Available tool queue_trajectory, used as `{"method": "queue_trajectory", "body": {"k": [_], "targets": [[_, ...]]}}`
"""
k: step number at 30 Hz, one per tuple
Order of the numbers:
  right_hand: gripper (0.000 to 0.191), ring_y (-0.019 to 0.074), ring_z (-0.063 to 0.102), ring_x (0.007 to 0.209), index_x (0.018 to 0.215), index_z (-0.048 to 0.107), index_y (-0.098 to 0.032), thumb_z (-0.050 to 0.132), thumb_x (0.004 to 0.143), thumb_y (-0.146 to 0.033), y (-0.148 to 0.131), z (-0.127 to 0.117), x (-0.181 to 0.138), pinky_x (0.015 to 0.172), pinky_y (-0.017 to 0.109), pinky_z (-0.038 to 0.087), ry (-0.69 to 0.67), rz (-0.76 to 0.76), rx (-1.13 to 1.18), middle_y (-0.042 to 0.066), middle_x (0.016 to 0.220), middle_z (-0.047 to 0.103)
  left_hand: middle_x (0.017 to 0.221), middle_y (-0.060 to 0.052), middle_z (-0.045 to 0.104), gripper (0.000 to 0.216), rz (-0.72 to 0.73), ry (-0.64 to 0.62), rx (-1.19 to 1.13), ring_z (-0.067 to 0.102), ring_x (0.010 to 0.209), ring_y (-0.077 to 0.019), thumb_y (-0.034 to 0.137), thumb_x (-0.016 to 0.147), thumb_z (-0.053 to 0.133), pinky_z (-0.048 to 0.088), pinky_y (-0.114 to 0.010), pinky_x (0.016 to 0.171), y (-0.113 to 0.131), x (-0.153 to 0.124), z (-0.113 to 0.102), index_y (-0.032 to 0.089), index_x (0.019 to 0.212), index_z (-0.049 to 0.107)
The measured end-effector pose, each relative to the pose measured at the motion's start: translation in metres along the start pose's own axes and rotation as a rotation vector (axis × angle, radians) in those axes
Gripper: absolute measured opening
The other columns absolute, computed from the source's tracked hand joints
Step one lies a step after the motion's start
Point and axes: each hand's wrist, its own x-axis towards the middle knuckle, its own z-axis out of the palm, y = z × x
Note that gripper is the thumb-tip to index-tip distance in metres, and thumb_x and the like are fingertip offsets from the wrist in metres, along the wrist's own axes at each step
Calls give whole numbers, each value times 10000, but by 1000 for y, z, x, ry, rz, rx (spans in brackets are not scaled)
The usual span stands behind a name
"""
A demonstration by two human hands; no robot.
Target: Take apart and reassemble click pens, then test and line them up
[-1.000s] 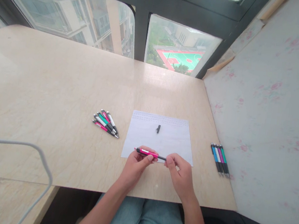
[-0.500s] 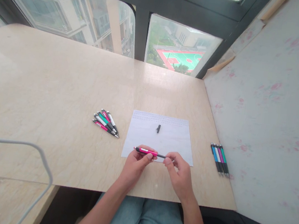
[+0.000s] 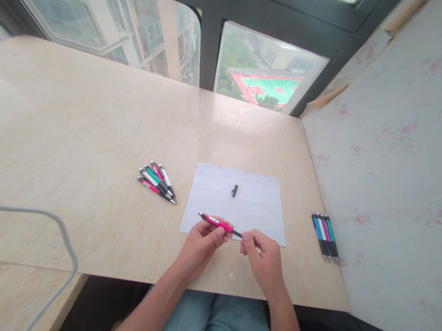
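Note:
My left hand (image 3: 201,243) is closed around the barrel of a pink and black pen (image 3: 214,221), held just above the near edge of a white sheet of paper (image 3: 236,205). My right hand (image 3: 262,256) pinches the pen's dark tip end. A small black piece (image 3: 234,191) lies on the middle of the paper.
Several pens (image 3: 156,182) lie fanned out on the beige table (image 3: 88,133) left of the paper. Another row of several pens (image 3: 325,234) lies at the table's right edge by the patterned wall. A white wire frame (image 3: 36,229) stands at the near left. Windows run along the far side.
The pen has tilted, its left end slightly higher. My right hand has shifted a little left and nearer along the tip. The rest is unchanged.

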Motion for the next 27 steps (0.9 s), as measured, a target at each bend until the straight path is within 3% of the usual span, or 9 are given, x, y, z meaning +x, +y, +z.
{"method": "queue_trajectory", "body": {"k": [3, 6, 9, 11, 16, 22, 27], "targets": [[481, 145, 565, 592, 677, 609, -182, 397, 992, -478, 5, -2, 1, 584, 259, 426, -16, -38, 105, 19, 623, 615, 875, -55, 708, 182, 13, 45, -11, 634, 786, -127, 232, 759, 788, 502, -241, 770, 0, 1, -1, 148, 909, 729], [508, 154, 573, 585, 737, 626, -181, 314, 1008, -475, 14, -3, 13, 570, 269, 441, 57, -4, 141, 33, 643, 636, 879, -45, 705, 181, 1, 85, -37, 634, 760, -112, 228, 751, 795, 498, -214, 727, 1, 2, 0, 147, 898, 726], [289, 167, 583, 621, 830, 643, -186, 508, 925, -423, 22, 2, 40, 622, 291, 449, 198, 37, -142, 32, 715, 660, 904, -41, 707, 207, -21, 104, -77, 641, 754, -101, 219, 732, 810, 497, -200, 716, 3, 2, 1, 148, 904, 721], [215, 178, 581, 670, 960, 656, -183, 553, 880, -354, 24, 9, 61, 689, 316, 459, 234, -29, -344, 38, 787, 661, 907, -37, 709, 240, -13, 120, -103, 648, 758, -99, 219, 722, 819, 502, -203, 729, 3, 3, 1, 157, 928, 712], [467, 251, 598, 968, 1307, 541, -178, 574, 856, -298, 18, 26, 97, 768, 341, 468, 130, -120, -606, 107, 1048, 637, 886, -29, 697, 257, -6, 118, -111, 645, 756, -103, 239, 715, 827, 507, -216, 721, 3, 2, 1, 161, 921, 694], [400, 258, 593, 965, 1276, 576, -193, 552, 882, -255, 14, 25, 106, 749, 328, 457, 60, -117, -744, 120, 1059, 619, 866, -28, 691, 229, -23, 96, -143, 638, 750, -104, 224, 725, 814, 505, -221, 730, 3, 3, 0, 155, 903, 687], [403, 235, 588, 869, 1228, 602, -181, 494, 842, -145, 20, 14, 99, 752, 330, 447, 110, -130, -717, 105, 948, 640, 871, -29, 690, 215, -37, 100, -142, 637, 749, -106, 223, 731, 807, 501, -223, 722, 3, 3, -1, 158, 894, 684]]}}
